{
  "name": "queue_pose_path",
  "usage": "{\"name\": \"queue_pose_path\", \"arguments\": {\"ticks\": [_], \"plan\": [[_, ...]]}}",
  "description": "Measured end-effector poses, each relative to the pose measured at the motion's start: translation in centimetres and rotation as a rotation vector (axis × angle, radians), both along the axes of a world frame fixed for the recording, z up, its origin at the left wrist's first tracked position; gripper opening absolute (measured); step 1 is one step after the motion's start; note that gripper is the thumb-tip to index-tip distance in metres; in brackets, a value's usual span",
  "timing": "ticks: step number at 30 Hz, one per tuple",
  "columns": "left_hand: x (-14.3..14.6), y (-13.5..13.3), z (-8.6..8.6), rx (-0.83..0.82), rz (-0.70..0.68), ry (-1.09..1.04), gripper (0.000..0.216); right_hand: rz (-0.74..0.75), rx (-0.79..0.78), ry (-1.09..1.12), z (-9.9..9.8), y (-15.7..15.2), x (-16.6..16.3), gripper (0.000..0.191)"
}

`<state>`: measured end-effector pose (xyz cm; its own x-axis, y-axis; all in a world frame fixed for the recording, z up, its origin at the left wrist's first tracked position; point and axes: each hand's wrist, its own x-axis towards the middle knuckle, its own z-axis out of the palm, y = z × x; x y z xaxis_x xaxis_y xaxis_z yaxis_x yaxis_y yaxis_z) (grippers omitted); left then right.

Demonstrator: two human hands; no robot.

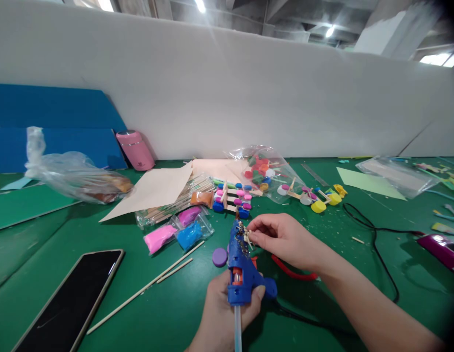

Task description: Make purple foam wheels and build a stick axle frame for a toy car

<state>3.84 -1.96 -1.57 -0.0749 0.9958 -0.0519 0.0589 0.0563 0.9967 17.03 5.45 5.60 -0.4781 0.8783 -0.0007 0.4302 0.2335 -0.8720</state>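
Note:
My left hand (223, 313) is wrapped round the grip of a blue hot glue gun (241, 266), whose nozzle points away from me. My right hand (285, 239) pinches something small at the nozzle tip; I cannot make out what it is. A purple bottle cap (219, 257) lies just left of the gun. Red-handled pliers (293, 273) lie under my right wrist. Beyond the gun stand small stick-and-cap cars (232, 199) and another such model (315, 198).
A phone (71, 303) lies at the near left beside long wooden sticks (146, 288). Clay packets (175, 232), a bag of caps (263, 171), tan paper (157, 188), a pink cup (135, 149), a black cord (374, 239) and a purple tool (442, 247) lie about the green mat.

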Motion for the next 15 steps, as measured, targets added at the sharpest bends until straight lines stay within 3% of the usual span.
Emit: {"name": "queue_pose_path", "arguments": {"ticks": [4, 10, 15], "plan": [[-0.1, -0.1, -0.1, 0.004, -0.026, 0.011, 0.021, 0.015, -0.03, 0.008, 0.0, 0.1, 0.0, 0.009], [-0.1, 0.1, -0.5, 0.015, -0.029, -0.041, 0.018, -0.04, 0.052, 0.003, 0.3, -0.2, -0.7, 0.011], [-0.4, 0.5, -0.4, -0.05, -0.048, -0.111, 0.021, -0.134, 0.184, -0.084, -0.2, -3.5, 2.9, 0.016]]}}
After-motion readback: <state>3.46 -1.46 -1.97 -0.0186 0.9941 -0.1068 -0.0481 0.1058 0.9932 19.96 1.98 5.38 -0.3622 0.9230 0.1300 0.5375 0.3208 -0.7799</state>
